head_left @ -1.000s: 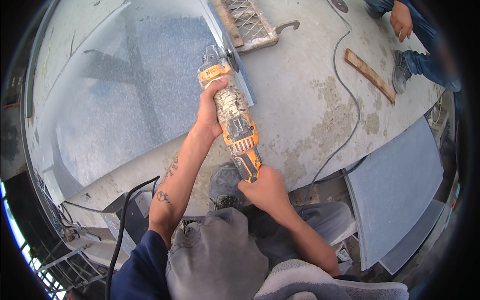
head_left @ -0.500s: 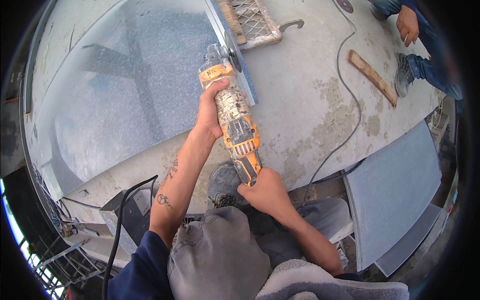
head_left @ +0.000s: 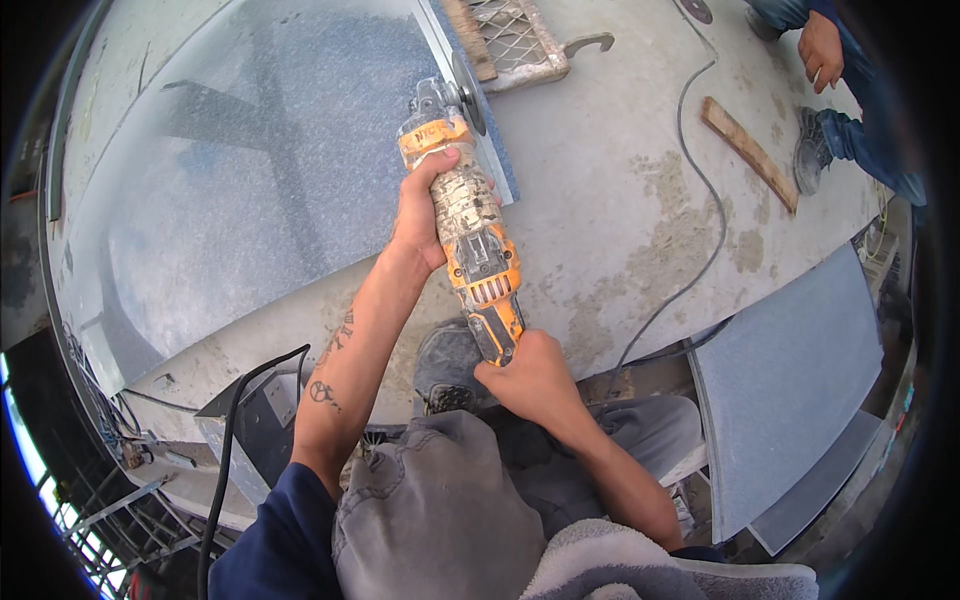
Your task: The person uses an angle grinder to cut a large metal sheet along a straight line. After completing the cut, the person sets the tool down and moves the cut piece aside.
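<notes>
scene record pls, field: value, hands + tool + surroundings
left hand: wrapped around the front body of the angle grinder
right hand: grips the grinder's rear handle
disc: at the edge of the grey stone slab
surface: dusty concrete floor
cable: runs across the floor
nearby: wooden stick; wire mesh frame; second slab
other person: a hand at top right

Dusty orange angle grinder (head_left: 470, 235), held slanted.
</notes>
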`<state>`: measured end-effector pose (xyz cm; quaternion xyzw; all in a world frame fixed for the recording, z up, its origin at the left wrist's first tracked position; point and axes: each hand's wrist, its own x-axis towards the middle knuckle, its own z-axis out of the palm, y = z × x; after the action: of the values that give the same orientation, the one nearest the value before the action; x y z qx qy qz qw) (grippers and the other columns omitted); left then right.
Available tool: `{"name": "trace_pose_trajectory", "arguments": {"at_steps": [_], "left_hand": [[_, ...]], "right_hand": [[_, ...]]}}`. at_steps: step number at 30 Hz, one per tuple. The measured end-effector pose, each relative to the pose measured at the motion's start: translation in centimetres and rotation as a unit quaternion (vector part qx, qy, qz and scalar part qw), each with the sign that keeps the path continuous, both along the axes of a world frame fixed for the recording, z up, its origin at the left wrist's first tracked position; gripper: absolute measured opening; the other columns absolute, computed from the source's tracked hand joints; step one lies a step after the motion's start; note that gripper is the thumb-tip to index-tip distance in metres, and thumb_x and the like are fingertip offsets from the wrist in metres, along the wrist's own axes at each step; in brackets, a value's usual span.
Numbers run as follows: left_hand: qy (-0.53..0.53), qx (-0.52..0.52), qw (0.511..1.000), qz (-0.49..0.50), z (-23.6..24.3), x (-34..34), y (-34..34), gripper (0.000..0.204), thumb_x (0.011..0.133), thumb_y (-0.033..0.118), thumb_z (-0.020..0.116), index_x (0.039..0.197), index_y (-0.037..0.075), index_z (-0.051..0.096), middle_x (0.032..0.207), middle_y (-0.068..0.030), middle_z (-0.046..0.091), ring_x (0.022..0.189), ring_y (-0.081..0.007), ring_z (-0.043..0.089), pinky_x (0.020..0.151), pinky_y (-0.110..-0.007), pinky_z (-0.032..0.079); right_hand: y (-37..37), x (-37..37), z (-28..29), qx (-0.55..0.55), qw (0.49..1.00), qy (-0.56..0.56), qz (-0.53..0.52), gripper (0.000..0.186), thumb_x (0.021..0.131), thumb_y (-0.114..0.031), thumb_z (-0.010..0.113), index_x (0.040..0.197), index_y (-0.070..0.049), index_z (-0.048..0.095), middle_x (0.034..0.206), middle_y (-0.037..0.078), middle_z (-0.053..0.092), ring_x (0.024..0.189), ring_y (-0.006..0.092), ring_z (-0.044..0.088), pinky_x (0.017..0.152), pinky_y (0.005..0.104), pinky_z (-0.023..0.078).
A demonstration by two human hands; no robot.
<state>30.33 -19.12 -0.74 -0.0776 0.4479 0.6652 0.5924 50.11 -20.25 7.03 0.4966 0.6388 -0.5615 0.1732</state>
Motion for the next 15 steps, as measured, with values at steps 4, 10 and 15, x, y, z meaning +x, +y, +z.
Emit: {"name": "trace_pose_trajectory", "arguments": {"at_steps": [4,10,15], "left_hand": [[0.010,-0.002,1.000,-0.003,0.0,0.3,-0.2,0.060,0.087,0.040,0.060,0.124,-0.004,0.047,0.091,-0.0188,0.065,0.077,-0.0285,0.071,0.063,-0.040,0.062],[0.017,-0.013,1.000,-0.002,0.2,1.0,-0.7,0.062,0.086,0.042,0.060,0.125,-0.005,0.047,0.092,-0.0195,0.065,0.078,-0.0289,0.071,0.064,-0.040,0.062],[0.019,-0.011,1.000,-0.002,0.5,1.5,-0.8,0.062,0.086,0.042,0.059,0.125,-0.005,0.047,0.092,-0.0194,0.065,0.078,-0.0286,0.071,0.064,-0.040,0.062]], "right_hand": [[-0.5,0.4,-0.4,0.022,1.000,0.003,-0.006,0.030,0.070,-0.018,0.069,0.067,0.009,0.057,0.059,0.022,0.060,0.058,0.0339,0.065,0.059,0.0426,0.050],[-0.8,0.8,-0.1,0.027,0.999,-0.019,-0.001,0.033,0.069,-0.020,0.070,0.070,0.010,0.058,0.062,0.025,0.061,0.062,0.0378,0.067,0.062,0.0438,0.052],[-0.6,1.0,0.3,-0.006,0.999,-0.038,0.006,0.034,0.071,-0.019,0.071,0.074,0.013,0.062,0.075,0.032,0.065,0.078,0.0464,0.068,0.070,0.0476,0.054]]}}
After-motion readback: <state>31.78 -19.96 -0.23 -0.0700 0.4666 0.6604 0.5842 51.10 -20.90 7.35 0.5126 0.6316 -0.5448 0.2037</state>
